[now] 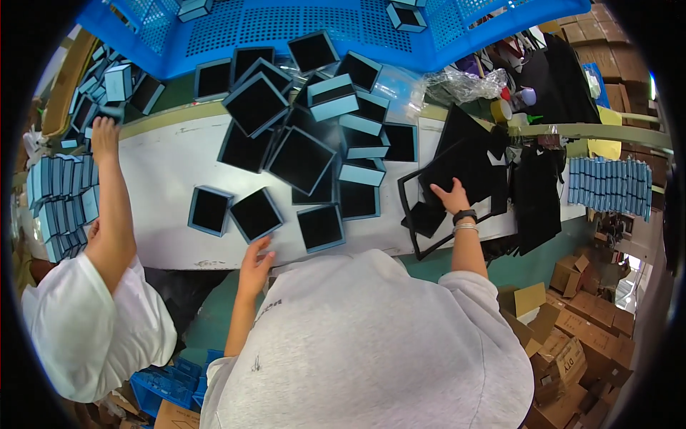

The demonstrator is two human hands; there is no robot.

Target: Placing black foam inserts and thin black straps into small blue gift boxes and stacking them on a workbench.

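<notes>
Nearest the worker, the left hand (256,259) rests open, fingertips touching a blue-rimmed box (256,214) with a black lining at the near edge of the white table (171,186). Farther right, the right hand (450,196) lies spread on a black sheet (464,161). Judged step: fitting linings into boxes; the next move calls for lifting one sheet cleanly. Beyond, a co-worker's hand (105,136) reaches stacked boxes before a blue crate (300,21).
</notes>
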